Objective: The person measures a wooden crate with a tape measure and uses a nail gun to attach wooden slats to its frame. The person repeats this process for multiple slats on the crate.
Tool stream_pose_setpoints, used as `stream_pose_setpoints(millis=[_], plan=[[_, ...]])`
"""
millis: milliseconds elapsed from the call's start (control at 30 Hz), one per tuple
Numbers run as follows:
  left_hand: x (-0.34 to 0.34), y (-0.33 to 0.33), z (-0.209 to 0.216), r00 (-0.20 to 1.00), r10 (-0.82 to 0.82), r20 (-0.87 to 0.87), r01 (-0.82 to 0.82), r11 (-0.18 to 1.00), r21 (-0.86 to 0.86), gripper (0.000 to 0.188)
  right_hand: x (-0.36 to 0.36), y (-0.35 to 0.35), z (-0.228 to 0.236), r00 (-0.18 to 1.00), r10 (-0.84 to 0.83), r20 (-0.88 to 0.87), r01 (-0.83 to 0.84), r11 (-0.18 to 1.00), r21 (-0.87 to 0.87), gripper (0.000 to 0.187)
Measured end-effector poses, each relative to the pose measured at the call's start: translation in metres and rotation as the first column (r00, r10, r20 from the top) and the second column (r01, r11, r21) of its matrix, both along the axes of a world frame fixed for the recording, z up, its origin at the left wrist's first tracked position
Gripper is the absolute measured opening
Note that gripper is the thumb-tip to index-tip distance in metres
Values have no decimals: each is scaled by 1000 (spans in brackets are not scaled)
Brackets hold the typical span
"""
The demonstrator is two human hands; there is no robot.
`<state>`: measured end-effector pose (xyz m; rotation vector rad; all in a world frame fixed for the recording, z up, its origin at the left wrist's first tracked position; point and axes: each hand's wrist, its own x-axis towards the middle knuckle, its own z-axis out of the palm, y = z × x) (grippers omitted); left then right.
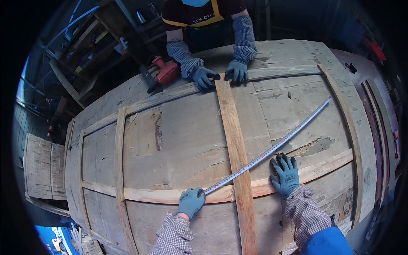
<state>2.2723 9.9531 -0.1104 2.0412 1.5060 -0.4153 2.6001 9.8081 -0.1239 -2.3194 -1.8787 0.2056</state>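
Observation:
My left hand (191, 202), in a blue-grey work glove, is closed at the lower end of a tape measure (272, 151). The tape's white blade runs out to the upper right, crossing over the middle wooden slat (233, 123). Its case is not visible and may be hidden inside my glove. Under that hand lies a long cross strip (165, 196). My right hand (285, 175), gloved alike, rests with its fingers spread on the right part of the same strip, below the tape. It holds nothing.
Across the plywood panel (182, 136), a co-worker's two gloved hands (236, 72) touch the middle slat's far end. A red nail gun (165, 71) lies to their left. More slats (119, 153) frame the panel. Loose strips (384, 123) lie along the right side.

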Motion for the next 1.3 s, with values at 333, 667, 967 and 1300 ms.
stream_pose_setpoints(millis=[333,667,967,1300], plan=[[-3,-6,4,999,9,31,-11,998,55,28,-8,-6,-7,999,11,51,-12,1000,18,62],[6,-7,-1,999,30,19,-30,1000,5,28,-3,-4,-1,998,8,55,-8,1000,-8,60],[3,1,-2,1000,3,20,-3,1000,-12,27,-144,23,-17,932,-336,-135,345,937,51,77],[-4,-1,-7,995,-20,98,15,998,55,24,-146,31,-16,931,-363,-23,361,930,-74,80]])
